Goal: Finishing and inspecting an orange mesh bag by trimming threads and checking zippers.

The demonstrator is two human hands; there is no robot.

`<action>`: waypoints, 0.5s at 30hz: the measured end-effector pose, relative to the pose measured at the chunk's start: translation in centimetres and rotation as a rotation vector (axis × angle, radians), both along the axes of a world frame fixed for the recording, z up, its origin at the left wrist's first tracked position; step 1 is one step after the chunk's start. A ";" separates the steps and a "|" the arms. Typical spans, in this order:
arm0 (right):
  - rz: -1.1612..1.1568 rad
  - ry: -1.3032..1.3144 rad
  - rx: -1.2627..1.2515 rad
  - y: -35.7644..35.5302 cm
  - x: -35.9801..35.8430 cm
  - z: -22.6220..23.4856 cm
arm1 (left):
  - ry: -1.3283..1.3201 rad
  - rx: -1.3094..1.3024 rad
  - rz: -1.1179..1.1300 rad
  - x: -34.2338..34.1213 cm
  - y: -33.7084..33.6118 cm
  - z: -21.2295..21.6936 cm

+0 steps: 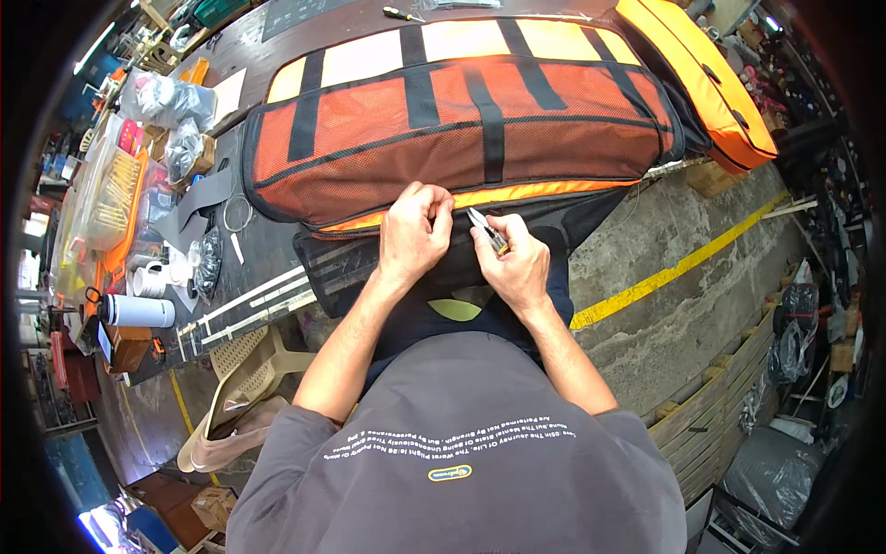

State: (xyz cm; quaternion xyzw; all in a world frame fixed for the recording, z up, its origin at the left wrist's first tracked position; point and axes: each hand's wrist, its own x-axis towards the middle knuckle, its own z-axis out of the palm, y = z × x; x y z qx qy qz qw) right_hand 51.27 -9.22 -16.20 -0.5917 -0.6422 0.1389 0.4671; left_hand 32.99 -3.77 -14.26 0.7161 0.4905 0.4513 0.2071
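Head view: right hand (519, 265) clasps a metal-tipped tool (487, 229), handles mostly hidden; left hand (414, 234) curls, any fingertip hold unclear.

Cluttered workshop

A long worktable (346, 23) stretches beyond the left hand (415, 235), with a screwdriver (399, 14) on its far side and plastic-bagged supplies (166, 100) crowding its left end. Right of the right hand (517, 263): concrete floor (664, 231), yellow painted line (683, 264), wooden slats (715, 406).
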 end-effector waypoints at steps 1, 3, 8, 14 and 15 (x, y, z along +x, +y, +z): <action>0.020 0.010 0.011 0.1 -0.1 -0.1 | -0.027 0.036 -0.010 0.2 0.0 0.0; 0.030 -0.006 -0.017 0.2 -0.4 -0.2 | -0.036 0.042 -0.019 0.4 0.0 -0.1; 0.018 -0.021 -0.033 0.5 -1.0 -0.2 | -0.005 -0.051 -0.013 0.2 -0.5 0.4; 0.031 -0.088 -0.034 0.6 -1.6 0.1 | 0.011 -0.022 0.004 0.0 -1.0 0.4; 0.028 -0.101 -0.019 0.6 -1.5 0.1 | 0.007 0.025 0.010 0.2 -1.1 0.0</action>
